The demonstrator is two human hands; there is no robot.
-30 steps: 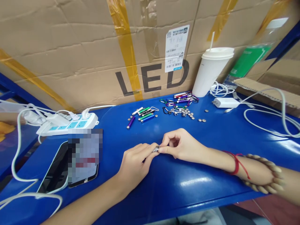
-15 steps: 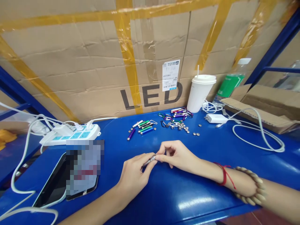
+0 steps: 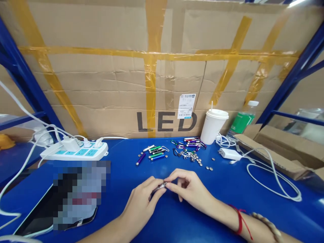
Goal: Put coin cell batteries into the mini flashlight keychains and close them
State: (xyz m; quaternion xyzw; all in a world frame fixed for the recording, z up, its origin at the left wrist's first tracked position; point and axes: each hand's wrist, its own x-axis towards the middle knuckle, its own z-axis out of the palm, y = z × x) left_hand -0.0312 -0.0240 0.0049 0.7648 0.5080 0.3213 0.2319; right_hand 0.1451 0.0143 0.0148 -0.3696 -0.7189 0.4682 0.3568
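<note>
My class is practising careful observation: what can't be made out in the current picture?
In the head view:
Metal piece: partly hidden by left hand and right hand.
Phone screen: blurred by pixelation.
Label: print too small.
Beaded bracelet: cut off by bottom edge.

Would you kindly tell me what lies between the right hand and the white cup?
In the head view, small silver discs lie between the right hand and the white cup, with coloured tubes and clips beside the cup's foot.

The right wrist (image 3: 222,211) wears a thin red cord (image 3: 239,221) with loose ends — and, farther up, a pale-brown beaded bracelet (image 3: 267,224).
</note>
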